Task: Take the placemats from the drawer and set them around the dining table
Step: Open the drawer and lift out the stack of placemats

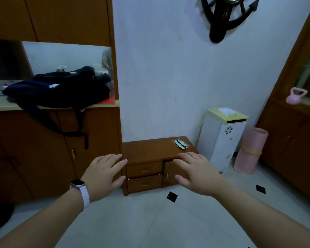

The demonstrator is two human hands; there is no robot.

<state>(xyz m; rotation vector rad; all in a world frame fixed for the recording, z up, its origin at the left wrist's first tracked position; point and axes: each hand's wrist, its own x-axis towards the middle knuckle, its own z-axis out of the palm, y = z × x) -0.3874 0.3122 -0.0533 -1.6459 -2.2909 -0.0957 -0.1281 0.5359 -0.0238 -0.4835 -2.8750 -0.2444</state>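
Both hands are reaching out palm-down, fingers spread, holding nothing. Left hand (104, 173), wearing a watch (78, 185) with a white strap, is hovering in front of the tall cupboard (43, 154). Right hand (193, 171) is overlapping the low wooden cabinet (150, 149). Its 2 drawers, upper drawer (144, 169) and lower drawer (145, 183), are sitting closed; placemats aren't showing. A small packet (181, 143) is lying on the cabinet top. A dark bag (61, 86) is resting on the counter.
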